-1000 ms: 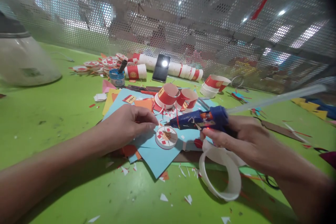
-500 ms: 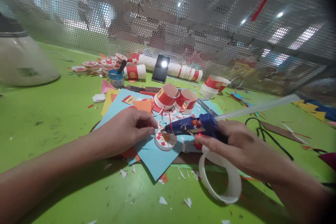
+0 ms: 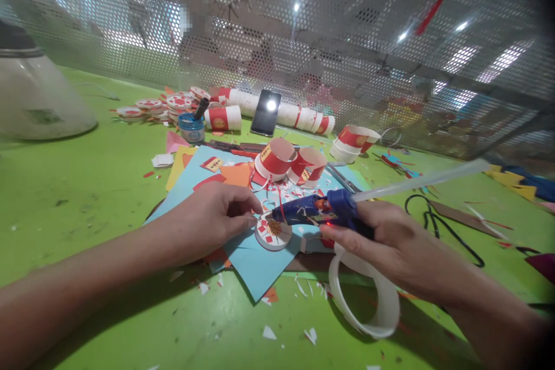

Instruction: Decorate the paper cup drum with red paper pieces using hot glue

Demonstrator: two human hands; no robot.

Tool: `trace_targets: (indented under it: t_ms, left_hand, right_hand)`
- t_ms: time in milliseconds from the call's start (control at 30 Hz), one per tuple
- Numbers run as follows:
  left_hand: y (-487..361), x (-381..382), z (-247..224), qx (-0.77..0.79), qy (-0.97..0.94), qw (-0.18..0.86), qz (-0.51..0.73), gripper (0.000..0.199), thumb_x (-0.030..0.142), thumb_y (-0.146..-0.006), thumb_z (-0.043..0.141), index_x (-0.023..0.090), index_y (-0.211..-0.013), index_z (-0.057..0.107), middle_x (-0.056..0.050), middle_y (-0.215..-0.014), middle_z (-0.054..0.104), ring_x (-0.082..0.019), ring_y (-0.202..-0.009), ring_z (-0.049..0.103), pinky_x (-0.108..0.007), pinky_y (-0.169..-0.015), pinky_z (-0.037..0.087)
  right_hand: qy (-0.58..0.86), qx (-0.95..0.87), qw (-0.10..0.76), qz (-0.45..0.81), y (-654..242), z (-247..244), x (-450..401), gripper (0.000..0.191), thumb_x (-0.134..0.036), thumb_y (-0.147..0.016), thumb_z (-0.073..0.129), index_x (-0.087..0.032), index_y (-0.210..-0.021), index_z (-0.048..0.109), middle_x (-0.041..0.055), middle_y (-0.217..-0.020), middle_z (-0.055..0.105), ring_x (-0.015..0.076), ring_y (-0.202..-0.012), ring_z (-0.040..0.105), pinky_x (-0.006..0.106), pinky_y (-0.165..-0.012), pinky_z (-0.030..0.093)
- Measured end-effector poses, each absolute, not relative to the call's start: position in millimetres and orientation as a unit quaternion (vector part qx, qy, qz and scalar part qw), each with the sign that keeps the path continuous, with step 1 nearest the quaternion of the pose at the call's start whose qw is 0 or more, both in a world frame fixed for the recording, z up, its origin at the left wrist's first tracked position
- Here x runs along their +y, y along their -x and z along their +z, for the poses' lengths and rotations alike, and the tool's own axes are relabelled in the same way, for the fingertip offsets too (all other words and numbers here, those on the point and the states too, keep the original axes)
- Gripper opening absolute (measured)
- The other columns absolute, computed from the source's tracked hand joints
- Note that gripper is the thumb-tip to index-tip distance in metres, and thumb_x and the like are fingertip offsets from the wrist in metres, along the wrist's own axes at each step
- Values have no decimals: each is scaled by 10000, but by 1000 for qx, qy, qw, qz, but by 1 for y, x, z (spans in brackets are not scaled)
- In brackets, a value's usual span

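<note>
My right hand (image 3: 394,243) grips a blue hot glue gun (image 3: 321,208) with a long clear glue stick out of its back. The gun's tip rests over the upper edge of a small round white disc (image 3: 273,232) with red patches and a brown centre. At the disc's left edge is my left hand (image 3: 212,214), thumb and fingers curled close together; what they pinch, if anything, is too small to make out. Under the disc lie light blue paper sheets (image 3: 255,272). Two red and white cup rings (image 3: 276,159) stand just behind.
A white plastic ring (image 3: 385,306) lies below my right hand. Farther back are a glue jar (image 3: 191,127), decorated discs (image 3: 178,102), a phone (image 3: 266,113), and cut paper cups (image 3: 349,141). A white container (image 3: 39,92) stands at left; perforated mesh rises behind.
The glue gun and my right hand have shifted very slightly left. Otherwise the hands and the disc stay almost where they were.
</note>
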State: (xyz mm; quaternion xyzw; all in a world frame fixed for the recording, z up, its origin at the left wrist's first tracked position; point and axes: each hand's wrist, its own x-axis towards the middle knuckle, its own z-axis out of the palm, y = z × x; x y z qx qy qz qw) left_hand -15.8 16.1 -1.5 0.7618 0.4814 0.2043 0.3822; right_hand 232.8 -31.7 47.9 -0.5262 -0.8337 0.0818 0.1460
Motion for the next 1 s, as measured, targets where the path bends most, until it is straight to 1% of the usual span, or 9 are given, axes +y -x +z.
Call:
trace_targets:
  t_ms: [167,433,633,867,1000]
  left_hand:
    - [13,15,-3,476,-757,399,202,236,336,-789,565,175,-919,679,9,-642,593,-127,-538,499,-224,-471,374]
    - [17,18,-9,456,-763,411,204,285,346,-798,562,174,-995,675,10,-663,587,-134,-587,510,-225,-512,399]
    - [17,20,-11,447,-754,435,205,301,354,-798,568,165,-1011,665,18,-662,573,-128,-581,504,-223,-515,395]
    - [16,18,-7,449,-754,434,205,303,334,-792,576,149,-1016,662,19,-667,560,-128,-597,500,-225,-537,401]
    - [16,18,-7,450,-758,428,201,312,334,-802,572,155,-1040,668,21,-666,558,-122,-586,492,-222,-532,388]
  right_hand:
    - [526,-835,145,74,-232,47,-31,361,-386,-896,541,-213,-600,428,-24,-549,524,118,-489,483,246,-458,346]
    - [515,-840,154,74,-235,46,-36,369,-344,-895,545,-219,-588,383,-34,-529,484,110,-477,453,243,-448,327]
    - [516,-840,150,71,-234,46,-34,381,-352,-901,546,-221,-591,367,-38,-533,474,109,-480,443,248,-454,324]
    - [526,-835,144,80,-234,47,-37,357,-363,-902,532,-218,-602,405,-26,-548,507,116,-493,469,252,-463,341]
    - [520,-838,149,71,-234,46,-36,368,-350,-896,542,-220,-592,381,-33,-541,488,114,-488,456,247,-457,335]
